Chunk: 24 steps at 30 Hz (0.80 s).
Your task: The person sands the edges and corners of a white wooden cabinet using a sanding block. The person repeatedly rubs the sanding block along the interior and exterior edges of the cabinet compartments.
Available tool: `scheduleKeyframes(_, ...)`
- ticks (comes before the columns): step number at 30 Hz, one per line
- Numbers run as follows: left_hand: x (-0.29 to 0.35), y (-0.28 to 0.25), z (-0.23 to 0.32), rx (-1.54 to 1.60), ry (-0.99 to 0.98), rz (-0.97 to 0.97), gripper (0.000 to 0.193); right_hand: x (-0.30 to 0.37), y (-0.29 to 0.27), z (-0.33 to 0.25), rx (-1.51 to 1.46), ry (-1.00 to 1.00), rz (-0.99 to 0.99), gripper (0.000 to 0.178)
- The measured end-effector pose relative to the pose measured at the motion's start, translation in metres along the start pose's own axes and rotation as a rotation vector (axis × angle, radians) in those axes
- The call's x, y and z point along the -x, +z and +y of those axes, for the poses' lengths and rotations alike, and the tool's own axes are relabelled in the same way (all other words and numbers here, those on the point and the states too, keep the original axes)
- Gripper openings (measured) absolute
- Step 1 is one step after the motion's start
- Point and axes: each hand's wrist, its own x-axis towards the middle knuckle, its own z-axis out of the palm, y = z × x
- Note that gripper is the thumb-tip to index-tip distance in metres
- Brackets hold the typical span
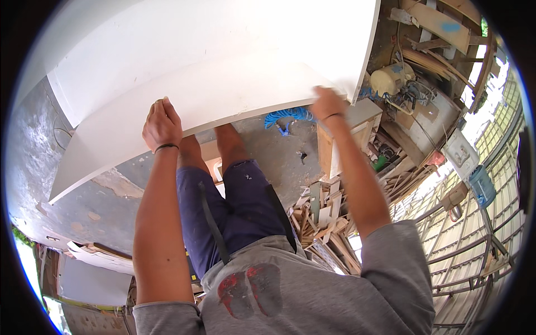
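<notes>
While both forearms reach up from the lower edge, the left hand (162, 124) and right hand (328, 104) each clamp the near edge of a large white panel (223, 89), fingers curled over the top, thumbs hidden beneath. Panel held out in front, above the knees, lying over a second white board (184, 39) behind it. Judgement: keep the hands well apart as now, grip level, so the sheet does not sag or twist; watch its right corner, close to a small wooden cabinet (357, 120). Below: concrete floor (61, 162), blue coiled air hose (287, 116), heap of wood offcuts (324, 223). Farther right, a compressor-like machine (399, 81), detail unclear. Panel's far edge and underside not visible; feet hidden.
</notes>
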Motion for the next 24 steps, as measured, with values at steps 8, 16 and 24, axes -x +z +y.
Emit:
scheduleKeyframes(8,0.001,-0.001,-0.004,-0.001,-0.033,-0.024,0.035,0.013,-0.007,-0.044,-0.239,-0.161,0.093,0.032)
scheduleKeyframes(16,-0.001,-0.002,-0.001,-0.023,-0.016,-0.060,0.035,0.043,0.015,-0.113,-0.125,-0.381,-0.033,0.034)
scheduleKeyframes(24,0.001,0.003,-0.006,0.019,0.013,0.020,0.034,-0.019,-0.028,0.012,-0.016,-0.011,-0.067,0.034)
